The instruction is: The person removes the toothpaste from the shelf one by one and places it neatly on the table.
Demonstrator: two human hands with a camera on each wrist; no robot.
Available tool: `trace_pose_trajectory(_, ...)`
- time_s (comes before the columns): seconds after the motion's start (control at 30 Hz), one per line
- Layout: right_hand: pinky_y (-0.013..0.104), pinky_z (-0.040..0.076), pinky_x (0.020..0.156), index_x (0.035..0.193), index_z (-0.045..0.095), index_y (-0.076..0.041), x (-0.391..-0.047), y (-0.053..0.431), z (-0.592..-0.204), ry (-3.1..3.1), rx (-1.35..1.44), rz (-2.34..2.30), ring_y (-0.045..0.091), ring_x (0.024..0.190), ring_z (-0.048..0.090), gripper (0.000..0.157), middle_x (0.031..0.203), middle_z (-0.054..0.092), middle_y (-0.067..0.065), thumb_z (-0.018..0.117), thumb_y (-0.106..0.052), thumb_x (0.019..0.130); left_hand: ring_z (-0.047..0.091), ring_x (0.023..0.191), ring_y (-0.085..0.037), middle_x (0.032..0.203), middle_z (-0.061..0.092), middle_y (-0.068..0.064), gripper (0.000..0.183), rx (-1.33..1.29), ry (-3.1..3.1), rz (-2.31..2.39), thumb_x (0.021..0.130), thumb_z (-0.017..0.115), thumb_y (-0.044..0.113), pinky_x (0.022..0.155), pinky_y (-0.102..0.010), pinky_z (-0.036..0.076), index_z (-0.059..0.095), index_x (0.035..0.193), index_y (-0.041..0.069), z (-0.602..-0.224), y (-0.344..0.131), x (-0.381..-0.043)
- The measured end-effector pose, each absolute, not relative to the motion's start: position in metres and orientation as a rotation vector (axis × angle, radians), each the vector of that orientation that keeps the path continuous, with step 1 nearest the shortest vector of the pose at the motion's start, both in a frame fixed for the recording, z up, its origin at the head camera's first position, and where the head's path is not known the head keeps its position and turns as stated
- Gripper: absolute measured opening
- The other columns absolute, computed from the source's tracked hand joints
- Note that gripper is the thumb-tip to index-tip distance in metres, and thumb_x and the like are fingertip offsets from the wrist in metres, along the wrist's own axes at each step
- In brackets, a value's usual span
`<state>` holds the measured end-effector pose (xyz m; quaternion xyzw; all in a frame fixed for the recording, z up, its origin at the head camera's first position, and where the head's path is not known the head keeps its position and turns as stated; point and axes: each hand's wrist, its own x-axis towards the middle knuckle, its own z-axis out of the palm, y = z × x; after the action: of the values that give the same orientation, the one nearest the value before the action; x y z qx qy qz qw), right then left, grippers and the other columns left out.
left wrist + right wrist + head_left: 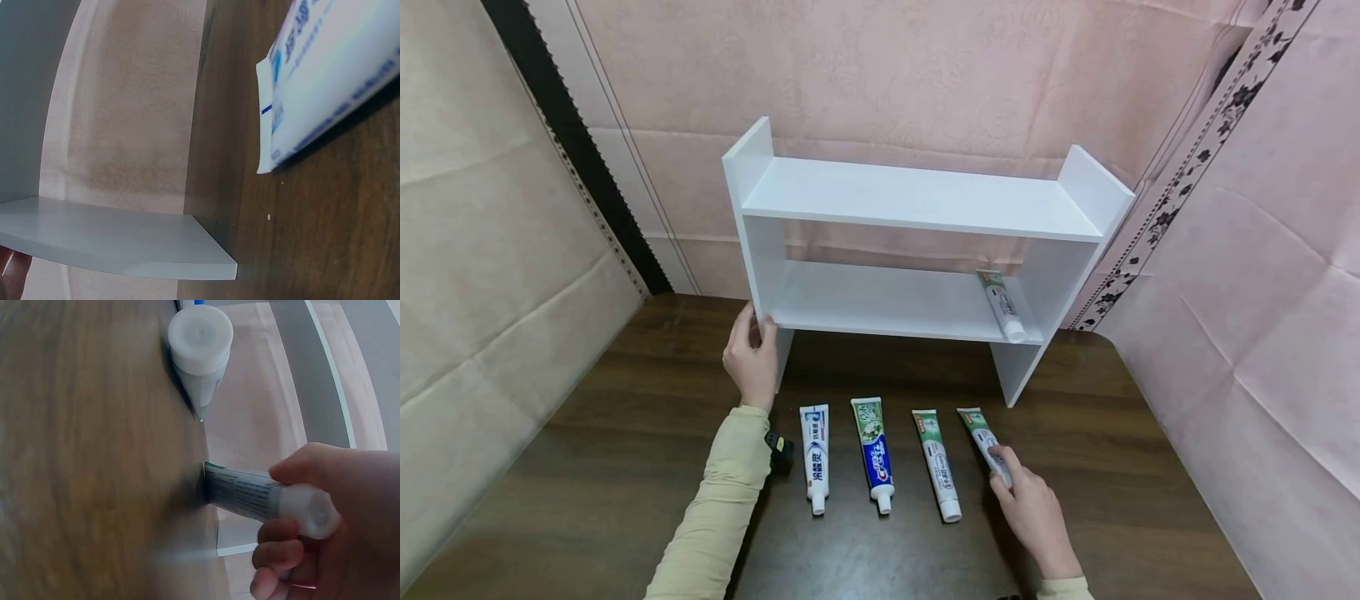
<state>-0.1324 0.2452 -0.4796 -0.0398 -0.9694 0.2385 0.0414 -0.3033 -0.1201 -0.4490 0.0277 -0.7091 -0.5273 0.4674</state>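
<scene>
My right hand (pixel 1036 515) grips a green-and-white toothpaste tube (pixel 240 492) near its white cap, in front of the shelf; in the right wrist view its far end is close to the tabletop. Around the left side panel of the white shelf (pixel 917 304), my left hand (pixel 752 357) holds on with thumb and fingers at the lower board. Left of the gripped tube lie a second green-and-white tube (pixel 937 467), a blue-and-green tube (pixel 874 454) and a white-and-blue tube (pixel 816 458). Another green-and-white tube (pixel 1001 307) lies on the lower board at its right end.
The two-level shelf stands on a dark wooden table (pixel 625 467). Behind it hangs a pale pink cloth (pixel 925 75), with more cloth on both sides. The upper board (pixel 917 196) sits between raised side panels.
</scene>
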Motion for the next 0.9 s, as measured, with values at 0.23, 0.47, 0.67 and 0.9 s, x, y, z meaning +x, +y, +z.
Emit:
trace_pose_trajectory(0.23,0.031,0.034,0.050,0.135,0.051,-0.016,-0.1321,0.2465,-0.4819,-3.025,-0.106,0.755,0.020,0.061,0.051,0.046,0.100,0.068,0.027,0.062,-0.020,0.091,0.070,0.093,-0.026,0.113,0.071,-0.012,0.031,0.080,-1.748,-1.280,0.095,0.058,0.020,0.078,-0.038,0.056,0.066,0.124,0.013,-0.4489,-0.1199,-0.3030)
trace_pose_trajectory(0.47,0.031,0.035,0.051,0.137,0.049,-0.016,-0.1315,0.2473,-0.4834,-3.061,-0.087,0.774,0.020,0.060,0.049,0.050,0.092,0.067,0.022,0.064,-0.021,0.090,0.070,0.095,-0.025,0.115,0.071,-0.010,0.032,0.082,-1.758,-1.291,0.096,0.057,0.021,0.079,-0.040,0.056,0.066,0.125,0.015,-0.4493,-0.1202,-0.3028)
trace_pose_trajectory(0.67,0.036,0.038,0.052,0.137,0.049,-0.018,-0.1303,0.2487,-0.4840,-3.089,-0.053,0.727,0.021,0.060,0.052,0.048,0.088,0.068,0.019,0.064,-0.025,0.091,0.070,0.096,-0.025,0.115,0.071,-0.010,0.032,0.074,-1.754,-1.298,0.096,0.057,0.022,0.079,-0.011,0.048,0.066,0.125,0.015,-0.4500,-0.1209,-0.3031)
trace_pose_trajectory(0.9,0.039,0.039,0.053,0.134,0.052,-0.021,-0.1294,0.2486,-0.4836,-3.102,-0.040,0.681,0.020,0.059,0.051,0.044,0.082,0.068,0.017,0.064,-0.027,0.092,0.070,0.097,-0.025,0.116,0.071,-0.010,0.032,0.075,-1.755,-1.298,0.096,0.057,0.022,0.080,-0.015,0.051,0.066,0.125,0.015,-0.4500,-0.1214,-0.3031)
